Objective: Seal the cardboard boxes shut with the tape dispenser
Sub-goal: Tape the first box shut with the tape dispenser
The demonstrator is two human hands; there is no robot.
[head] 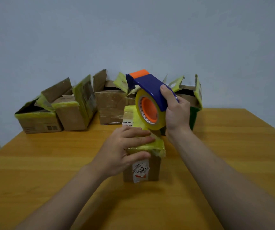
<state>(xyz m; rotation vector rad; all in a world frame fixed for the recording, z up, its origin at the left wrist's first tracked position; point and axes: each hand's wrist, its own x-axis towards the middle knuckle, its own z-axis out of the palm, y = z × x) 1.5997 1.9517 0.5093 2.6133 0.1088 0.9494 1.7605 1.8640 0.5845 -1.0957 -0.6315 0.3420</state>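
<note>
Head view: "2010" label (pixel 140 170) under left fingers (pixel 138 135) flat on box (pixel 153 168); right fingers (pixel 168 95) around dispenser (pixel 150 85).

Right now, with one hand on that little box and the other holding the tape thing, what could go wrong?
The small box is narrow and upright, steadied only by the left hand; a hard pull could tip it. The left fingers lie right beside the tape dispenser in the right hand, so they might get taped or nicked. The old yellow tape looks crumpled, so new tape may stick poorly.
</note>
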